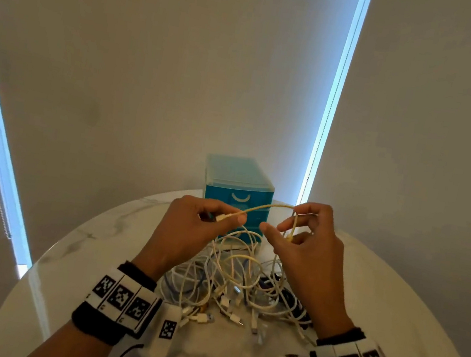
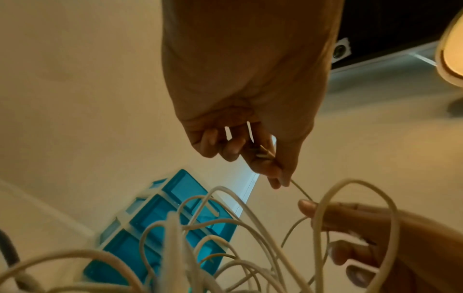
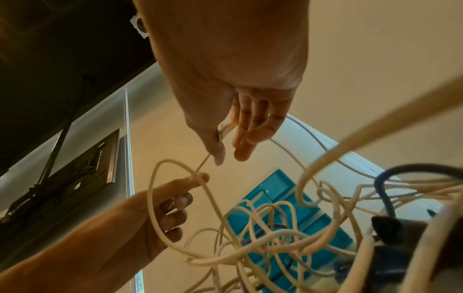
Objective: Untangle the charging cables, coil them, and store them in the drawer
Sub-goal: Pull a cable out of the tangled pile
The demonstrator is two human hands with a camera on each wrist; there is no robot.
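A cream charging cable [image 1: 257, 208] arcs between my hands above the table, in front of a blue three-drawer unit [image 1: 238, 192] whose drawers are closed. My left hand [image 1: 228, 217] pinches the cable's plug end [image 2: 260, 154] between thumb and fingers. My right hand [image 1: 288, 227] holds the same cable further along, with a pale plug [image 3: 225, 126] between thumb and fingers [image 3: 240, 146]. Below both hands a tangle of white cables [image 1: 236, 283] lies on the table, and its loops rise toward the wrist cameras.
The round white marble table [image 1: 95, 236] ends close to my body and drops off left and right. Dark cables and a dark plug [image 1: 282, 284] sit in the tangle's right side. Loose plug ends [image 1: 234, 317] lie near the front. Window blinds stand behind the drawer unit.
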